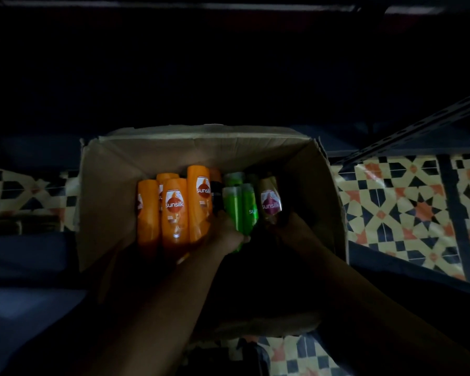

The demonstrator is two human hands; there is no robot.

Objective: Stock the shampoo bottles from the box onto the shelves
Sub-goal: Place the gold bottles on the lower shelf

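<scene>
An open cardboard box stands on the floor with shampoo bottles lying in it. Several orange bottles fill its left half. A black bottle lies beside them, then green bottles and a gold bottle with a purple label. My left hand reaches into the box, fingers curled around the lower end of a green bottle. My right hand is at the lower end of the gold bottle; darkness hides its fingers.
A dark shelf unit rises behind the box, and its slotted metal upright slants at the right. The patterned tile floor shows on both sides of the box. The scene is very dim.
</scene>
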